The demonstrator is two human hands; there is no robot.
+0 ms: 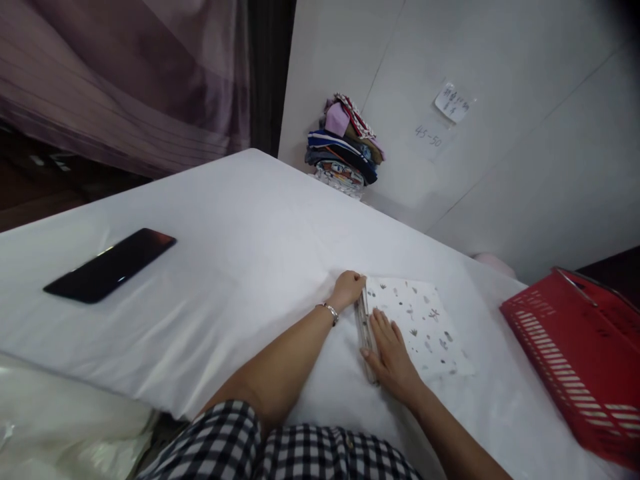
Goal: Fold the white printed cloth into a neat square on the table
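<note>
A folded white cloth (420, 320) with a small grey and brown print lies on the white-covered table (240, 253). Its thick folded edge faces left. My left hand (349, 289), with a silver bracelet at the wrist, is closed on the cloth's far left corner. Nearer to me, my right hand (393, 357) rests flat on top of the cloth, fingers stretched out and the thumb along the folded edge. Whether the cloth is a garment or a plain piece of fabric, I cannot tell.
At the right stands a red plastic basket (590, 347) with a metal handle. A black phone-like slab (113, 265) lies on the table's left. Beyond the far edge, a stack of folded clothes (345, 143) rises against the white wall, which bears paper notes (452, 103).
</note>
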